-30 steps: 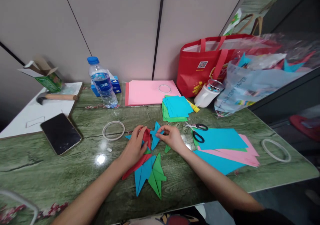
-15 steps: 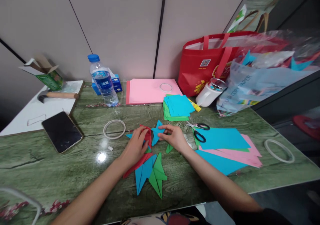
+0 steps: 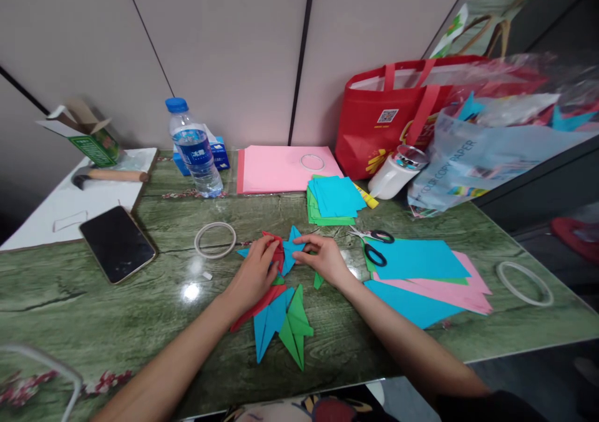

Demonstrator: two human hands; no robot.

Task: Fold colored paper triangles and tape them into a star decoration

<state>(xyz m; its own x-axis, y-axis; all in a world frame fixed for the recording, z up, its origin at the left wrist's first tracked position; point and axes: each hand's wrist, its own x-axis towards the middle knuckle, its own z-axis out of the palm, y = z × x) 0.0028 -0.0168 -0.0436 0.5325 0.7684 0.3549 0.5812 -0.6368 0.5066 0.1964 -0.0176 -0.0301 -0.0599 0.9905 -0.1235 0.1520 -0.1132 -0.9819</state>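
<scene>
My right hand [image 3: 324,258] pinches a blue folded paper piece [image 3: 291,249] with pointed ends at its right side. Against its left edge lies a red folded paper piece [image 3: 277,255], which my left hand [image 3: 255,264] holds by closed fingers. Part of the red piece is hidden under those fingers. A blue paper tip sticks out left of my left hand. Nearer to me lie a red folded piece [image 3: 255,309], a blue folded piece [image 3: 269,322] and a green folded piece [image 3: 296,328]. Another green tip [image 3: 318,279] shows beneath my right hand.
Scissors [image 3: 375,247] rest on blue and pink sheets [image 3: 421,260] at the right. Blue and green squares [image 3: 334,198] are stacked farther back. Tape rolls [image 3: 215,240], a phone [image 3: 116,245], a water bottle [image 3: 194,150], a hammer [image 3: 112,175], a white cup [image 3: 395,173] and a red bag [image 3: 369,116] stand or lie around.
My right hand has brought the blue folded piece slightly left, up against the red one. My left hand keeps its hold. The whole view has shifted a little.
</scene>
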